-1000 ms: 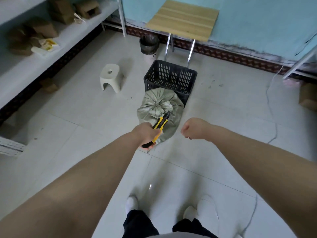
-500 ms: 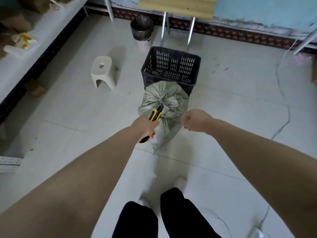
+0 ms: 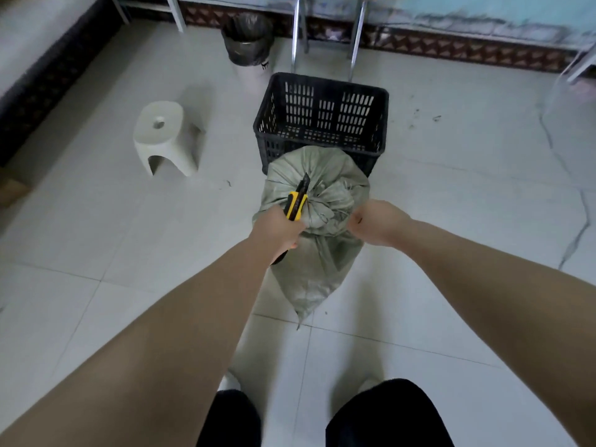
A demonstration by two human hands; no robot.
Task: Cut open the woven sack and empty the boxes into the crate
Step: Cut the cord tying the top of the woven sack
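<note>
Seen from the head camera, the woven sack [image 3: 319,259] stands on the tiled floor [image 3: 451,221] with its tied top up and its far side against the near wall of the black crate [image 3: 325,111]. The left hand [image 3: 277,229] is at the sack's left shoulder, its fingers wrapped round the handle of a yellow and black utility knife [image 3: 296,204]. The knife's dark tip points up and away and lies over the gathered cloth just left of the knot. The right hand [image 3: 377,222] is at the right of the knot, its fingers curled into a fist that meets the bunched cloth. Whether any cloth is caught in them cannot be told.

Half a second ago both hands were nearer the person, with the knife only at the sack's near edge. Now they flank the knot, and the sack fills more of the view. The wooden table top has gone out of the top of the picture, leaving only its metal legs [image 3: 295,33] behind the crate.

Both bare forearms reach forward and down and converge on the sack's top, backs of the hands up. Dark trouser legs show at the bottom edge. A white stool [image 3: 163,137] stands left of the crate, and a lined bin [image 3: 246,40] stands by the wall.
</note>
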